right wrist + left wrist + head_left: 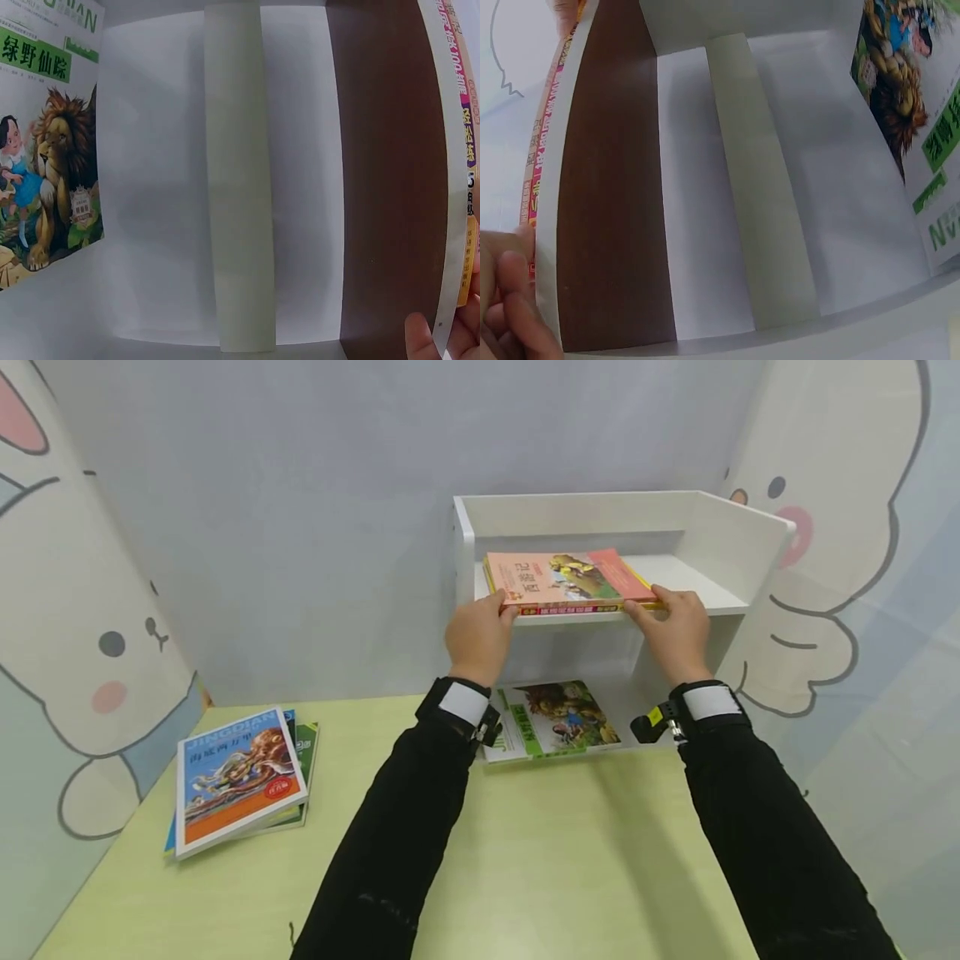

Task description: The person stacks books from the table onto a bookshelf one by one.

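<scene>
A salmon-covered book (540, 578) lies flat on the upper board of the white shelf (577, 508), on top of another book with a pink and yellow spine (570, 608). At the stack's front left corner, my left hand (480, 639) holds the books with thumb and curled fingers. My right hand (678, 631) grips the front right corner. The right wrist view has one fingertip (420, 337) below the board's edge. The spines line up near the shelf's front edge. Below, a green and white book (558, 718) with a lion on its cover lies in the lower compartment.
On the left of the pale green table (360, 877) lies a small pile of books, a blue and orange one (242, 777) uppermost. The shelf stands at the back right, near a wall panel with a cartoon rabbit (817, 527). A grey panel (300, 527) rises behind.
</scene>
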The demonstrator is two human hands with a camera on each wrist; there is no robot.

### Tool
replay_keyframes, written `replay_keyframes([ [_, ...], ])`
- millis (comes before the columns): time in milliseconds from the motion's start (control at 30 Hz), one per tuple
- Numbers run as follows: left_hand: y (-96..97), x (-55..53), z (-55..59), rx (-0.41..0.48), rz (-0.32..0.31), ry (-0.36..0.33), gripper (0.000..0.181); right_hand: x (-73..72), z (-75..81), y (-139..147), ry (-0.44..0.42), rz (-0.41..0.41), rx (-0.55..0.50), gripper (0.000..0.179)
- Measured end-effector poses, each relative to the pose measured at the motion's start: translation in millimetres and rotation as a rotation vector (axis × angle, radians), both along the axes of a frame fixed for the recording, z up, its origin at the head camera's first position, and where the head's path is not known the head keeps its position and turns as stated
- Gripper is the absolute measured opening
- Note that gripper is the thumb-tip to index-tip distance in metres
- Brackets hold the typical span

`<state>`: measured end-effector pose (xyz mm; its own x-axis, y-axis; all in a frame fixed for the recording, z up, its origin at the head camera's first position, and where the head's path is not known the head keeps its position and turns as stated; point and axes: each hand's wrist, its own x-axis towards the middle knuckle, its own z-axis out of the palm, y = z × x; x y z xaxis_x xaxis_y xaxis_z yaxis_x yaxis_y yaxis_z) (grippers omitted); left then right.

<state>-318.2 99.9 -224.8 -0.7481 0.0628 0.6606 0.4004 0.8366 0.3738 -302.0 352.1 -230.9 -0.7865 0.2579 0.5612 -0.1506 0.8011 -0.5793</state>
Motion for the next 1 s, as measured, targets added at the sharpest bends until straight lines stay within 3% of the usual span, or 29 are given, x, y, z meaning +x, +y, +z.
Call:
replay_keyframes([
  [167, -4.2, -1.8, -6.5, -0.014, -0.096, -0.003, 0.052, 6.8, -1.7, 4.2, -0.059, 0.091, -0.016, 0.075],
  [333, -9.5, 4.3, -18.0, 0.048, -0.186, 0.038, 0.055, 13.9, -12.8, 0.7, -0.012, 0.132, -0.109, 0.072],
  [433, -13.9, 19.8, -36.1, 0.11, -0.27, 0.096, 0.045, 23.2, -36.7, -1.2, 0.021, 0.129, -0.193, 0.063],
  [500, -17.0, 32.0, -58.0, 0.112, -0.357, 0.088, 0.034, 33.5, -62.0, -1.8, -0.033, 0.169, -0.231, 0.055],
  [567, -19.3, 42.6, -88.1, 0.033, -0.419, 0.006, 0.023, 45.1, -92.2, -5.5, -0.157, 0.244, -0.241, 0.047],
  [633, -21.0, 50.0, -120.5, -0.074, -0.456, -0.134, 0.019, 54.5, -121.6, -13.7, -0.312, 0.338, -0.218, 0.043],
  [700, -21.5, 51.8, -150.3, -0.178, -0.457, -0.276, 0.02, 59.5, -145.0, -26.5, -0.461, 0.429, -0.212, 0.041],
  [767, -21.2, 49.4, -172.6, -0.245, -0.428, -0.401, 0.024, 59.2, -161.7, -41.3, -0.558, 0.509, -0.212, 0.042],
  [800, -20.8, 46.7, -180.4, -0.253, -0.415, -0.455, 0.024, 57.7, -167.6, -48.3, -0.592, 0.535, -0.219, 0.043],
  [867, -19.3, 39.5, -191.6, -0.261, -0.374, -0.499, 0.026, 53.0, -175.3, -60.7, -0.638, 0.568, -0.253, 0.045],
  [1000, -14.7, 29.8, -199.9, -0.239, -0.31, -0.516, 0.023, 42.1, -185.5, -76.1, -0.67, 0.572, -0.283, 0.047],
])
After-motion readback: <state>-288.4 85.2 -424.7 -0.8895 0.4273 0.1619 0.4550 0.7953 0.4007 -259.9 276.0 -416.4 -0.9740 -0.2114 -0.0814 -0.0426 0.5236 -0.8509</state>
